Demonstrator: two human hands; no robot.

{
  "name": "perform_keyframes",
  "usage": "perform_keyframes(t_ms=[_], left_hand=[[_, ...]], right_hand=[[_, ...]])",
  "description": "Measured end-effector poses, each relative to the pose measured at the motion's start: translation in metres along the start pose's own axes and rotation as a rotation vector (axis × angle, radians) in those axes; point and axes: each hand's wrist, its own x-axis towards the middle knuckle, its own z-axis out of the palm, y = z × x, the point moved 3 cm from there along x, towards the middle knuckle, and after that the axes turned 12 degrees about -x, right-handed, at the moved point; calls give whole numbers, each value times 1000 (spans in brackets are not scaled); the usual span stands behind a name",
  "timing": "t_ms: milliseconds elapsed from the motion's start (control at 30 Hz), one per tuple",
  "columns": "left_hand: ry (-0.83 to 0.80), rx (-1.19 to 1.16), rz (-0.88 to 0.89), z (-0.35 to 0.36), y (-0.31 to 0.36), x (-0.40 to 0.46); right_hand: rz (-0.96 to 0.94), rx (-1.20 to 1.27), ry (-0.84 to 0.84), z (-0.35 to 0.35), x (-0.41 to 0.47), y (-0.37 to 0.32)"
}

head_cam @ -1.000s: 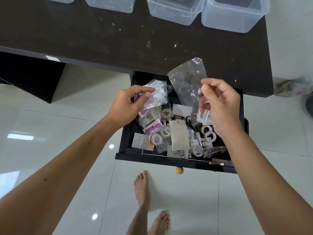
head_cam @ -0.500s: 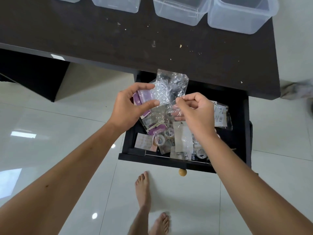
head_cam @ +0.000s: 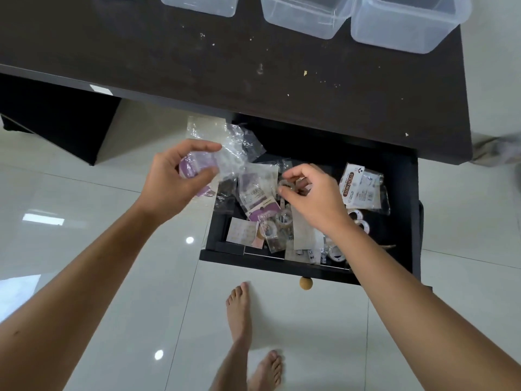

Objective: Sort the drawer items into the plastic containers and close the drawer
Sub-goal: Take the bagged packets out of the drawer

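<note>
Left hand (head_cam: 180,179) grips a bunch of clear packets (head_cam: 225,153) beside the open drawer (head_cam: 400,221), which hangs out from the desk's (head_cam: 253,66) near edge. Right hand (head_cam: 313,193) pinches a tape roll (head_cam: 286,187) among the clutter. Gathering step; next, carry these up to the empty containers (head_cam: 408,26) along the far edge.

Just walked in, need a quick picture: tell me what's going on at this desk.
A person is sorting an open drawer of small packets and tape rolls. The left hand holds a bunch of clear plastic packets beside the drawer; the right hand pinches a small clear tape roll over the clutter. The plastic containers on the desk look empty.
</note>
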Motion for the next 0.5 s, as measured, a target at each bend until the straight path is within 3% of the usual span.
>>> perform_keyframes(t_ms=[167,300,433,500], left_hand=[[59,-24,-31,-15,-5,-8],[56,-34,-55,-17,-11,-12],[65,-56,-60,-18,-12,-12],[77,-67,-57,-17,-10,-12]], right_hand=[[112,-191,119,19,12,-4],[268,-280,72,26,23,-4],[215,-179,155,21,19,-3],[194,-14,138,13,14,-4]])
